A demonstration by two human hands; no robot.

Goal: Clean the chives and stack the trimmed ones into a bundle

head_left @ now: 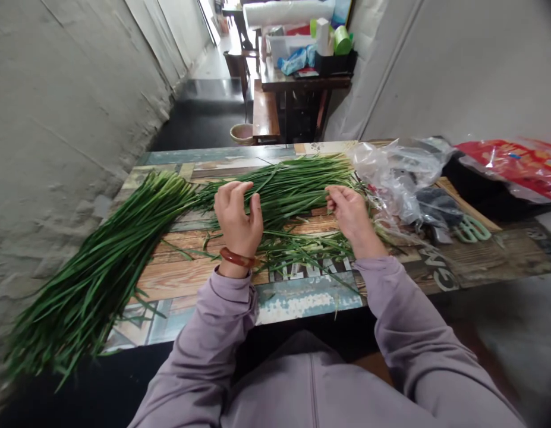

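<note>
My left hand (238, 217), with a brown bangle on its wrist, hovers over the table with fingers bent and the thumb apart, nothing between them. Beyond it lies a pile of garlic chives (297, 178), pale stem ends to the right. My right hand (348, 215) is at the right part of that pile, its thumb and fingertips pinched together; what they hold, if anything, is too small to make out. A bigger bunch of garlic chives (110, 261) lies at the left, leaves hanging over the front edge. Loose trimmed bits (308, 246) are scattered between my forearms.
Clear plastic bags (400, 178) lie to the right of the pile, beside light green scissor handles (472, 229). A red plastic package (516, 160) lies at the far right. Beyond the patterned table (177, 288) are a bench (265, 110), a basket (242, 133) and another loaded table.
</note>
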